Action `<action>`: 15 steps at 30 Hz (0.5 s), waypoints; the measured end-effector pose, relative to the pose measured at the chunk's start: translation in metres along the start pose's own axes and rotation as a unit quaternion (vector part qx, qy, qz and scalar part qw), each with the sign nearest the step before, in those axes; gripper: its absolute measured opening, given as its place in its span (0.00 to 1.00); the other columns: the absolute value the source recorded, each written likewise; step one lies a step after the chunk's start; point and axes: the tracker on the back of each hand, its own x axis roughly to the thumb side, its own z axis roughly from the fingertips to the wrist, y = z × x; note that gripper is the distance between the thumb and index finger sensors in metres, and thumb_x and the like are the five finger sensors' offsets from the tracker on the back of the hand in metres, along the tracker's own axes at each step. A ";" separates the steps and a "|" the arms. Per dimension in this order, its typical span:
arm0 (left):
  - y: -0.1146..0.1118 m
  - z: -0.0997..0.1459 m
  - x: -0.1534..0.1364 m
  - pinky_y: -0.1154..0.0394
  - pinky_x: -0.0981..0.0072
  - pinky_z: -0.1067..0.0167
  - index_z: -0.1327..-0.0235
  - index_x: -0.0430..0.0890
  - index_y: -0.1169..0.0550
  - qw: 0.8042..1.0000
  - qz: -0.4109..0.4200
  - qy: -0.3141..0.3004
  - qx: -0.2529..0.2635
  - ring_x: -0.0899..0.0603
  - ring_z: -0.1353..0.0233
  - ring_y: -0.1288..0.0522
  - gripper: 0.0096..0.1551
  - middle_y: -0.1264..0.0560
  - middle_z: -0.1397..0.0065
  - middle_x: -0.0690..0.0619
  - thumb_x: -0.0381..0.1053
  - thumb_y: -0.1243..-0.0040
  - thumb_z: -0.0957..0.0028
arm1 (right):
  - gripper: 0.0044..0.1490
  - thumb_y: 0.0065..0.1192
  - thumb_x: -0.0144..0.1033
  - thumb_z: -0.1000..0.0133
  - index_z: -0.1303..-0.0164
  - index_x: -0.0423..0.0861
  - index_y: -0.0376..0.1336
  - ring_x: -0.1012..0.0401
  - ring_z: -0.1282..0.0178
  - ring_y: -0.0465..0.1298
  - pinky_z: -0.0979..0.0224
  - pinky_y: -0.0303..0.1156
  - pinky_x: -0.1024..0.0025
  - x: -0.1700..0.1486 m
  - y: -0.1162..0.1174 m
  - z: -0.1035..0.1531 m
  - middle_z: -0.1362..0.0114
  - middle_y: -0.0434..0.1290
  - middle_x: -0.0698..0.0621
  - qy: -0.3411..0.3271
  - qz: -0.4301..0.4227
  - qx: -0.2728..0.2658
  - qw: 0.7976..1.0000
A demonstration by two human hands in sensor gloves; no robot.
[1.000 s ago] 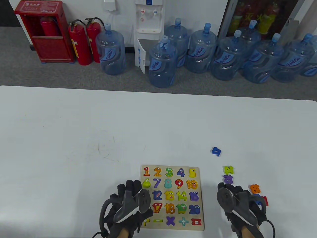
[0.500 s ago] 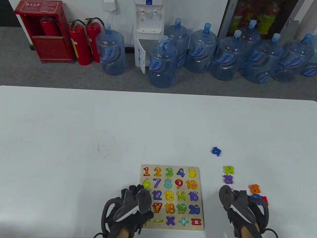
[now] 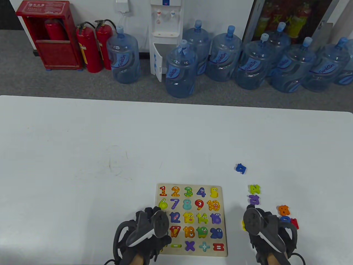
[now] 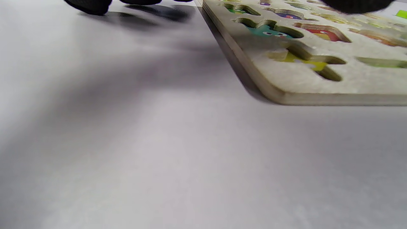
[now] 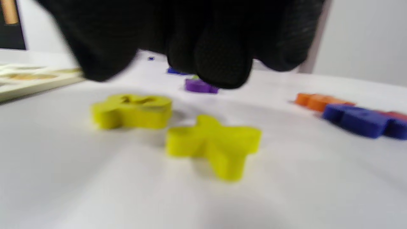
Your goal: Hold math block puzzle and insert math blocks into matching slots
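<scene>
The wooden puzzle board (image 3: 222, 220) lies at the table's front with its coloured number slots showing. My left hand (image 3: 146, 234) rests over its lower left edge. In the left wrist view some fingertips (image 4: 92, 4) touch the table beside the board (image 4: 286, 82) and one hangs over it. My right hand (image 3: 264, 232) hovers right of the board with nothing in it. In the right wrist view its fingers (image 5: 219, 47) hang just above two yellow blocks (image 5: 132, 109) (image 5: 216, 144) that lie on the table.
Loose blocks lie right of the board: a blue 4 (image 3: 240, 168), a green one (image 3: 254, 189), a purple one (image 3: 254, 199), an orange one (image 3: 284, 210), then blue (image 3: 285, 219) and red (image 3: 295, 222) ones by my right hand.
My left hand's fingers have drawn back toward the board's lower left edge. My right hand has shifted slightly left over the yellow blocks. The board and loose blocks have not moved.
</scene>
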 end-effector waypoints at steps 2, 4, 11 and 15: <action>0.000 0.000 0.000 0.41 0.29 0.28 0.26 0.47 0.55 1.000 -0.001 0.000 0.000 0.28 0.20 0.50 0.58 0.54 0.20 0.43 0.70 0.50 0.64 | 0.45 0.71 0.34 0.64 0.33 0.56 0.58 0.55 0.34 0.73 0.35 0.72 0.59 0.005 0.005 -0.002 0.26 0.63 0.53 0.000 0.028 0.022 0.999; 0.000 0.000 0.000 0.41 0.29 0.28 0.26 0.47 0.55 1.000 0.000 -0.001 -0.001 0.28 0.20 0.50 0.58 0.54 0.20 0.43 0.70 0.50 0.64 | 0.40 0.71 0.36 0.65 0.38 0.56 0.64 0.57 0.38 0.76 0.37 0.74 0.61 0.012 0.010 -0.005 0.31 0.69 0.54 0.002 0.066 0.023 0.998; 0.000 0.000 0.000 0.41 0.29 0.28 0.26 0.47 0.55 1.000 -0.001 -0.001 -0.003 0.28 0.20 0.51 0.58 0.54 0.20 0.43 0.70 0.50 0.64 | 0.43 0.69 0.46 0.67 0.39 0.48 0.66 0.58 0.48 0.80 0.43 0.76 0.62 0.022 0.010 -0.004 0.39 0.74 0.47 -0.006 0.081 0.004 0.997; 0.000 0.000 0.000 0.41 0.29 0.28 0.26 0.47 0.55 1.000 0.000 -0.001 -0.004 0.28 0.20 0.51 0.58 0.54 0.20 0.43 0.70 0.50 0.64 | 0.47 0.64 0.55 0.70 0.41 0.44 0.67 0.58 0.55 0.83 0.48 0.78 0.63 0.021 0.008 -0.004 0.44 0.78 0.46 0.008 0.080 -0.001 0.997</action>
